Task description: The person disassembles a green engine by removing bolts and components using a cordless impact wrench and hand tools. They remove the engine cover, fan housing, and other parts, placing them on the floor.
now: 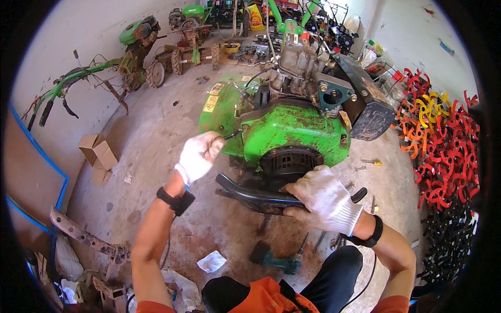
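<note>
A dirty green engine [292, 133] stands in front of me, with a black slotted round grille [292, 160] low on its near face. My left hand [201, 154], in a white work glove, is closed at the left of the green cover. Its fingertips pinch a slim dark rod [233, 134] that points at the cover; its far end is hard to make out. My right hand [326, 201], gloved too, is wrapped round a black bent tube [261, 196] just below the grille. The tube's right tip shows beyond the glove.
A teal cordless drill [279, 261], a folded white paper [212, 262] and a yellow-handled screwdriver [371, 163] lie on the floor. Red, orange and black curved blades [443, 156] pile up at right. A cardboard box [97, 151] and a green tiller [135, 57] stand at left.
</note>
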Available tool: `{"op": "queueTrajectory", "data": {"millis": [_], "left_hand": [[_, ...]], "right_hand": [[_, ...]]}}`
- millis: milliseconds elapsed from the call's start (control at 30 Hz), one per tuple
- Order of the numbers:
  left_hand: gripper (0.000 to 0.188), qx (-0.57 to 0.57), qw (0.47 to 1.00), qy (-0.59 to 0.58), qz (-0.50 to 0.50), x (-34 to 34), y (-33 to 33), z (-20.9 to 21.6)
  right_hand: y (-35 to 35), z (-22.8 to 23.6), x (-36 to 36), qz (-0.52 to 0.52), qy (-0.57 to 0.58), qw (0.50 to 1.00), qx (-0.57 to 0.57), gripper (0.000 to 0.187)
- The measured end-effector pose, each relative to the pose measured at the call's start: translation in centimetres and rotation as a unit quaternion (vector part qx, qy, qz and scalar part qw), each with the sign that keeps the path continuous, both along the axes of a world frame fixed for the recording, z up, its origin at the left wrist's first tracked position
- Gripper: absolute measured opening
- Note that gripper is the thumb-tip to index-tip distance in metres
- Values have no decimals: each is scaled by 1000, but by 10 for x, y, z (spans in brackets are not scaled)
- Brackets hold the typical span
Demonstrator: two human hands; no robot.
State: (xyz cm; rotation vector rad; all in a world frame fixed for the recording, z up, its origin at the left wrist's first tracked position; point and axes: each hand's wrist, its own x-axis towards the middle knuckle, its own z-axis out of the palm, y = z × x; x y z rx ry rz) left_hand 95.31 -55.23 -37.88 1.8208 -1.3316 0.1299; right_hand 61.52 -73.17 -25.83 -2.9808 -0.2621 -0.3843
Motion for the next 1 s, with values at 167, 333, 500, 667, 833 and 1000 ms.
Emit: {"op": "queueTrajectory", "data": {"millis": [167,333,500,667,833,1000], "left_hand": [[24,107,989,-97,16,3,2,69],[28,155,971,-181,6,0,-1,109],[27,218,946,-240,3,-8,-6,133],[27,314,890,-331,32,-26,-24,171],[26,326,846,-420,44,-34,-43,185],[25,276,893,-355,-26,18,-26,139]], "right_hand": [[0,1,0,-3,10,1000,-7,46],[-1,0,1,-8,29,1000,-5,48],[-2,2,0,-6,31,999,-4,50],[0,3,1,-15,48,999,6,58],[0,5,1,-20,44,999,18,55],[0,4,1,-11,53,998,21,52]]}}
